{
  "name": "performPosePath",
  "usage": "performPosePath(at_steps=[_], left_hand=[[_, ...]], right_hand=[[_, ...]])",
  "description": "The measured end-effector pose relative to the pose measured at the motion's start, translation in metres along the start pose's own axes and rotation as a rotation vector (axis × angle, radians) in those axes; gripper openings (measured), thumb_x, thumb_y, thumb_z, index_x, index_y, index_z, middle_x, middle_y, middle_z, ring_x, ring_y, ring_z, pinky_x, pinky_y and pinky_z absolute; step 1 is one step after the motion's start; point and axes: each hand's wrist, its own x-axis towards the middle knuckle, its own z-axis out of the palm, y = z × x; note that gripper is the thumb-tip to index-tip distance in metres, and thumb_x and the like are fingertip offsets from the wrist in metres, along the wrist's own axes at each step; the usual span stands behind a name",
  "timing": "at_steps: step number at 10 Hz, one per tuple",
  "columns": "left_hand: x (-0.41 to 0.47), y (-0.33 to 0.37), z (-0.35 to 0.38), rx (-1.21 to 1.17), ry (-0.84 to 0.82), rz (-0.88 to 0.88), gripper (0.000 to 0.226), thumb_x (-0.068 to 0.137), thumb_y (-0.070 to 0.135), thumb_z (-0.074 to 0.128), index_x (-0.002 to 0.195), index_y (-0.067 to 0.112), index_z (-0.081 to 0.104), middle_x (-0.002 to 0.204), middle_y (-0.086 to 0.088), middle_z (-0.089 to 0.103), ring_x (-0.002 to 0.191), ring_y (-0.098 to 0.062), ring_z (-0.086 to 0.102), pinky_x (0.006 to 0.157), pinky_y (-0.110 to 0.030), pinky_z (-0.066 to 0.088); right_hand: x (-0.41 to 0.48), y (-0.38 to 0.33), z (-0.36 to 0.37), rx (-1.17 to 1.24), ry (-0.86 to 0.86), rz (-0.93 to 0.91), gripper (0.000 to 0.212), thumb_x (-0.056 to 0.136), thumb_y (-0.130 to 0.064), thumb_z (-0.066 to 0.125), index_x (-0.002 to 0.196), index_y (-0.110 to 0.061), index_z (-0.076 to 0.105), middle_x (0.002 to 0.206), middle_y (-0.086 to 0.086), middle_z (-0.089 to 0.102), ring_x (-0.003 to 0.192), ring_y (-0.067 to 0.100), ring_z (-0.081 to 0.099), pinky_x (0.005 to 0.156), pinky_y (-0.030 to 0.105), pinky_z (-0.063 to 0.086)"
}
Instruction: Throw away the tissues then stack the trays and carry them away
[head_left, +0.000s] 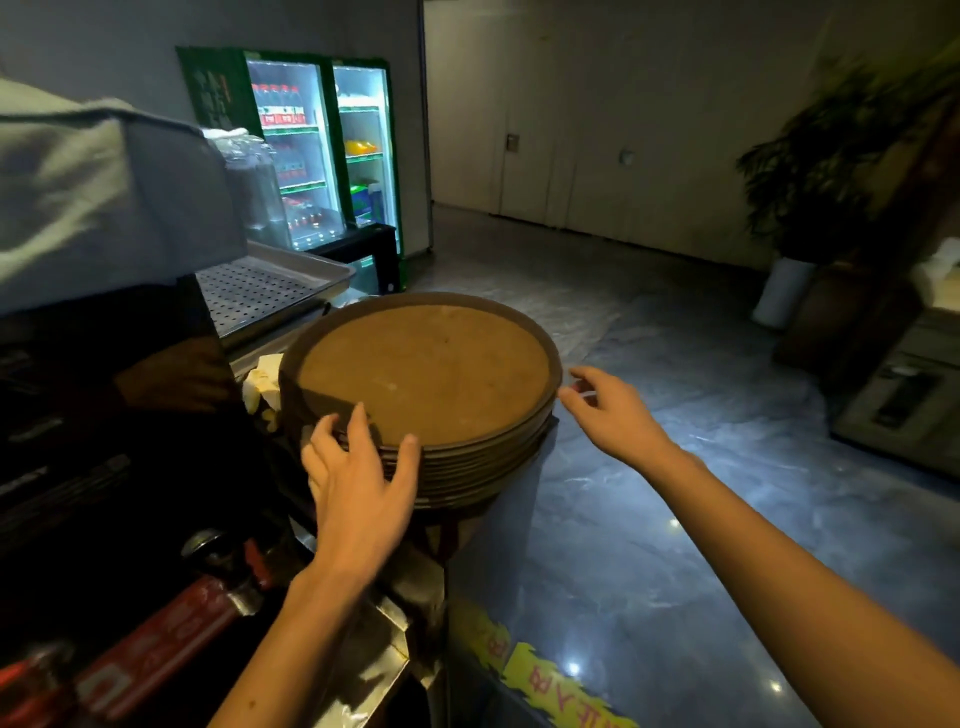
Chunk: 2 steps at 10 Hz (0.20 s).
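— How many trays?
— One tall stack of round brown trays (423, 374) on the tabletop edge; too many thin rims to count.
— And hands?
— Two. The left hand (358, 483) rests on the stack's near rim, fingers spread wide. The right hand (613, 410) is beside it, fingers loose, holding nothing.

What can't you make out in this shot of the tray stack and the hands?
Head view only:
- Stack of trays: base and support hidden by the stack itself.
- Left hand: covers the near rim.
- Right hand: contact with the rim unclear.
- Fridge labels: too small.
- Floor sticker: cut off.
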Motion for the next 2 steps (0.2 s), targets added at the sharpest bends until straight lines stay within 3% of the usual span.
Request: performPosePath(at_steps=[1, 2], left_hand=[[-0.017, 0.003, -0.007, -0.008, -0.019, 0.076, 0.070, 0.093, 0.054, 0.042, 0.149, 0.014, 0.028, 0.153, -0.018, 0.019, 0.143, -0.033, 0.011, 0.114, -0.051, 0.019], [-0.041, 0.009, -0.021, -0.010, -0.047, 0.246, 0.064, 0.095, 0.053, 0.040, 0.147, 0.018, 0.031, 0.150, -0.016, 0.026, 0.140, -0.033, 0.024, 0.113, -0.048, 0.024]], right_hand=[[-0.036, -0.006, -0.012, -0.043, 0.017, -0.016, 0.054, 0.098, -0.041, 0.050, 0.143, -0.012, 0.044, 0.133, 0.012, 0.059, 0.116, 0.024, 0.058, 0.090, 0.032, 0.046], [-0.090, -0.017, -0.024, -0.174, 0.115, -0.053, 0.059, 0.099, -0.045, 0.046, 0.149, -0.015, 0.035, 0.147, 0.012, 0.046, 0.132, 0.027, 0.046, 0.105, 0.039, 0.039]])
